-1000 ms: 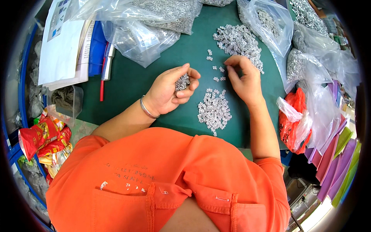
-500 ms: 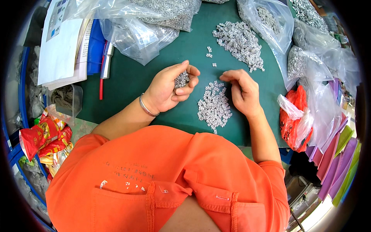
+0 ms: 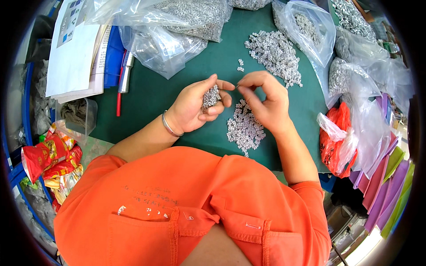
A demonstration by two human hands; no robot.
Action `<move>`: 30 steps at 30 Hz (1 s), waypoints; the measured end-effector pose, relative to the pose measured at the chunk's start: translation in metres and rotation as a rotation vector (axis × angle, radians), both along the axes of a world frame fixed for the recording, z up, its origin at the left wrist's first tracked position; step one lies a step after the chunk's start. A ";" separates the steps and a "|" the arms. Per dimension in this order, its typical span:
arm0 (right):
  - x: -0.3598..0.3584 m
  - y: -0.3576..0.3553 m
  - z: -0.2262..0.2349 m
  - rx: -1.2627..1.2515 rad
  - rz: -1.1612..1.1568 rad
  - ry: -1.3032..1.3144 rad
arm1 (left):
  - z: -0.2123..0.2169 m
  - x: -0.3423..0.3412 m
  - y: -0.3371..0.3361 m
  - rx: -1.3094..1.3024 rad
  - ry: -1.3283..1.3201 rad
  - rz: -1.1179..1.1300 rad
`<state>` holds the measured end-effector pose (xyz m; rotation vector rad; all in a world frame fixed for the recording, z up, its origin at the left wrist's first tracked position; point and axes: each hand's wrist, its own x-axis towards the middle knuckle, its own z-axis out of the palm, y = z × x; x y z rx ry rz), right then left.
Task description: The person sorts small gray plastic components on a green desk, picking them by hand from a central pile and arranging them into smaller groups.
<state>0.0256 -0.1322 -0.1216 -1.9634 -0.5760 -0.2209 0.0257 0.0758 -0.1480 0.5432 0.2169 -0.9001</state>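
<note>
My left hand [image 3: 185, 110] is cupped around a handful of small silver metal pieces [image 3: 211, 98], its index finger stretched toward the right. Close to that fingertip, my right hand [image 3: 271, 105] has its thumb and index finger pinched together; whatever lies between them is too small to make out. Below the right hand spreads a pile of the same small looped metal pieces [image 3: 245, 134], partly covered by the fingers. A larger pile [image 3: 274, 52] lies farther back, with a couple of loose pieces [image 3: 240, 65] to its left.
On the green tabletop [image 3: 146, 99], clear plastic bags [image 3: 195, 22] of metal pieces stand at the back. Papers [image 3: 71, 57], a blue folder [image 3: 113, 57] and a red pen [image 3: 119, 102] lie left, beside a clear plastic box [image 3: 88, 117]. A red plastic bag [image 3: 338, 137] hangs at right.
My right hand has moved left and its fingertips have come up to my left index finger. One loose piece near the far pile no longer shows. My left hand has barely moved.
</note>
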 end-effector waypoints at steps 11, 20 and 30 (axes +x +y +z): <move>0.021 -0.011 -0.021 -0.197 -0.183 -0.071 | -0.003 0.000 0.001 -0.018 0.041 -0.014; 0.025 -0.017 -0.025 -0.232 -0.139 -0.017 | -0.003 0.000 0.001 -0.014 0.044 -0.002; -0.009 -0.039 -0.016 -0.186 0.321 0.058 | -0.002 -0.001 0.001 0.001 0.052 0.003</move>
